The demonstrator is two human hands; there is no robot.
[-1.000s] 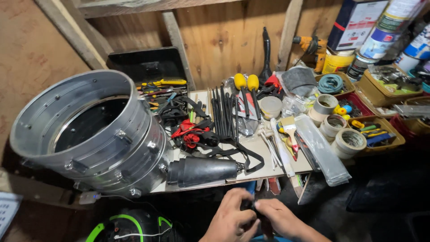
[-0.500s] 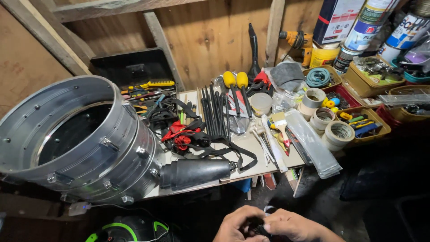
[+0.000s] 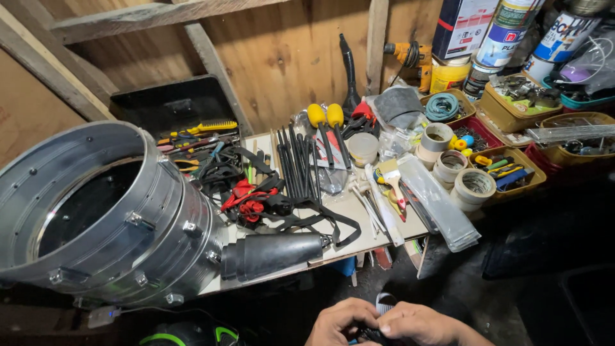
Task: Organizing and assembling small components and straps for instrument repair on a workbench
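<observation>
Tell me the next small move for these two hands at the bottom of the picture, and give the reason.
Probably lift the small dark part higher, toward the camera. Both the left hand and the right hand pinch it at the very bottom edge of the view, below the bench, so most of it is cut off and hidden by the fingers.

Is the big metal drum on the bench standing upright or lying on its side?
On its side. The metal drum rests on its curved wall at the bench edge, open mouth facing the camera, dark interior visible.
</observation>
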